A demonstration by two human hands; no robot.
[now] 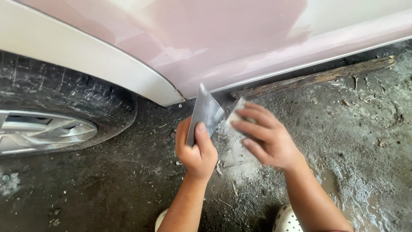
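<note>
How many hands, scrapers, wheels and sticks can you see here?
Hands: 2, the left hand and the right hand
Flat metal scrapers: 2, one in the left hand, one in the right hand
Car wheels: 1
Wooden sticks: 1
Total: 6

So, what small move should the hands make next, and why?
Probably draw the pad in the right hand across the metal scraper held upright in the left hand. The two nearly touch, the blade looks smeared grey, and pale dust lies on the ground below.
</note>
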